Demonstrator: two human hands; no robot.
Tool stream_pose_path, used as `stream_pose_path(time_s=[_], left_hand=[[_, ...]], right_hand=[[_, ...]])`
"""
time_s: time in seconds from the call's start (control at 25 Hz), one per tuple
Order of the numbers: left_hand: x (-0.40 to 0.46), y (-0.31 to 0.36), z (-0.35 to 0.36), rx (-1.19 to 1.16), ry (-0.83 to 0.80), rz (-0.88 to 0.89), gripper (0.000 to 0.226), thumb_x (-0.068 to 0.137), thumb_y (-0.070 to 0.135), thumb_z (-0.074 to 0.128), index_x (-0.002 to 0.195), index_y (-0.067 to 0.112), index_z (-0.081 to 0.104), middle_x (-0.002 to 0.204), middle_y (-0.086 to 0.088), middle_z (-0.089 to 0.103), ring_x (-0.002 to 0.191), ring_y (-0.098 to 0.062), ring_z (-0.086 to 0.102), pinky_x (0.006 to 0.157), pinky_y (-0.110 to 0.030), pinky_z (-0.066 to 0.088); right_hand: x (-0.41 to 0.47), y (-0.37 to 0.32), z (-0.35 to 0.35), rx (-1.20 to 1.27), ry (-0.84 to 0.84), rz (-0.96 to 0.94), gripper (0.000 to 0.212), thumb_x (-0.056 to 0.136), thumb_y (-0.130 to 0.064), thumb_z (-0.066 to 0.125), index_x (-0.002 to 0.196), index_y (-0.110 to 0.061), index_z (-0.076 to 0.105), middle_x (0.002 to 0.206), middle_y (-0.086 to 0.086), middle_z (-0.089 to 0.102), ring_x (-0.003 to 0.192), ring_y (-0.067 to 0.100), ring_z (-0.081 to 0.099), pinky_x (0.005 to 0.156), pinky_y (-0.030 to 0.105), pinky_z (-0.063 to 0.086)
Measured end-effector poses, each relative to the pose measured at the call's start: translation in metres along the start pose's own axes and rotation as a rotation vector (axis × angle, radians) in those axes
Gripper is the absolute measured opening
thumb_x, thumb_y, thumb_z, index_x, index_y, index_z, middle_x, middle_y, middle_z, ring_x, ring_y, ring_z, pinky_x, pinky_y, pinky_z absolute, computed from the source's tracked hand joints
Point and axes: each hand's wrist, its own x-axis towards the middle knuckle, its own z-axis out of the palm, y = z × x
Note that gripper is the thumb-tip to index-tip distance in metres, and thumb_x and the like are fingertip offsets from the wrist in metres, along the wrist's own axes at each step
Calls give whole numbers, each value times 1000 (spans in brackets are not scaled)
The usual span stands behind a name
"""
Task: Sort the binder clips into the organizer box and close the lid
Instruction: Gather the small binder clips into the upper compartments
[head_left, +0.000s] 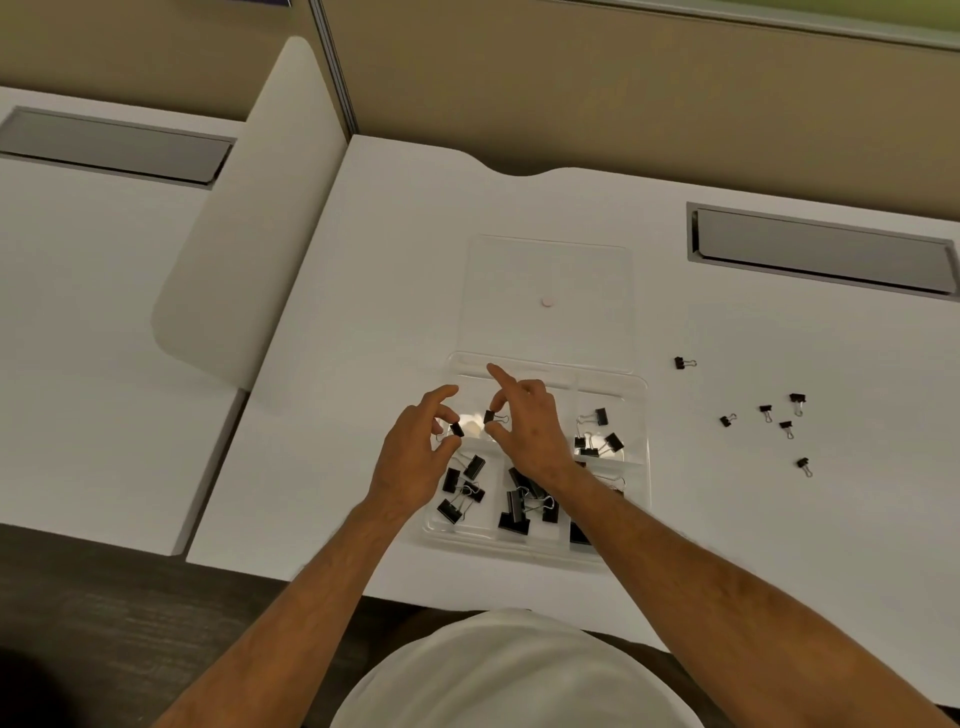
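A clear organizer box (636, 415) lies open on the white desk, its clear lid (548, 270) folded flat behind it. Black binder clips fill its compartments: several medium ones (462, 486) at the near left, larger ones (524, 506) in the near middle, small ones (597, 434) at the far right. Over the far left compartment, my left hand (415, 457) pinches a small clip (456, 429). My right hand (530, 426) pinches another small clip (491, 417), index finger raised. Several small clips (766, 413) lie loose on the desk to the right.
A grey cable flap (826, 249) is set into the desk at the far right, another (111, 145) into the neighbouring desk on the left. A curved white divider panel (249, 234) stands between the two desks. A tan partition wall runs behind.
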Motion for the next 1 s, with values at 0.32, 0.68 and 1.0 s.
stream_pose_path(time_s=[0.32, 0.68, 1.0], left_hand=[[12, 3, 5, 39, -9, 15, 63, 89, 10, 70, 139, 37, 41, 102, 19, 61, 94, -3, 56, 93, -24, 42], [40, 2, 26, 208, -50, 52, 65, 89, 12, 67, 139, 39, 36, 102, 19, 60, 105, -1, 44, 111, -40, 17], [35, -1, 36, 161, -32, 85, 64, 88, 17, 69, 142, 35, 40, 120, 15, 58, 118, -7, 45, 106, -26, 20]], right_hand=[[-25, 16, -35, 98, 184, 70, 79, 88, -5, 59, 152, -34, 24, 122, -13, 55, 119, 8, 35, 91, 18, 36], [-80, 56, -77, 196, 340, 224, 71, 92, 0, 55, 150, -29, 29, 117, -10, 60, 113, 10, 41, 81, 2, 35], [-106, 79, -92, 199, 419, 314, 71, 93, -3, 58, 150, -33, 27, 116, -14, 60, 115, 16, 43, 84, 17, 38]])
